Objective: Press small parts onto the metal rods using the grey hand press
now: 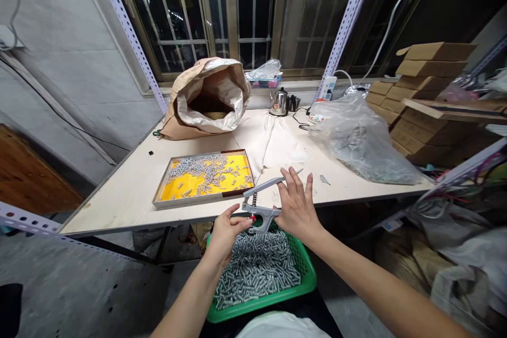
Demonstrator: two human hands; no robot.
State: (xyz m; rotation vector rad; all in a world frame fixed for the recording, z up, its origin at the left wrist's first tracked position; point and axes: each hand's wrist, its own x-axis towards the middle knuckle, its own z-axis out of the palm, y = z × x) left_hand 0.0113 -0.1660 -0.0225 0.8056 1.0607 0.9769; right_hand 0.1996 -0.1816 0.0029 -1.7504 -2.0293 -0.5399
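My right hand (298, 208) grips grey spring-loaded hand pliers (264, 212), its fingers over the long upper handle and its thumb near the lower one. A coil spring shows between the handles. My left hand (222, 233) pinches with thumb and finger at the small red tip in the pliers' jaw. Any tiny part between those fingers is too small to make out. Directly below both hands, a green plastic basket (311, 281) holds a heap of small silvery ribbed metal pieces (261, 269).
A shallow tray (200, 202) with a yellow bottom holds more of these pieces. Behind it lies an open paper sack (174, 108). A clear plastic bag (356, 142), a metal kettle (279, 102) and stacked cardboard boxes (431, 68) stand further right. The table's front edge (130, 228) runs beside my hands.
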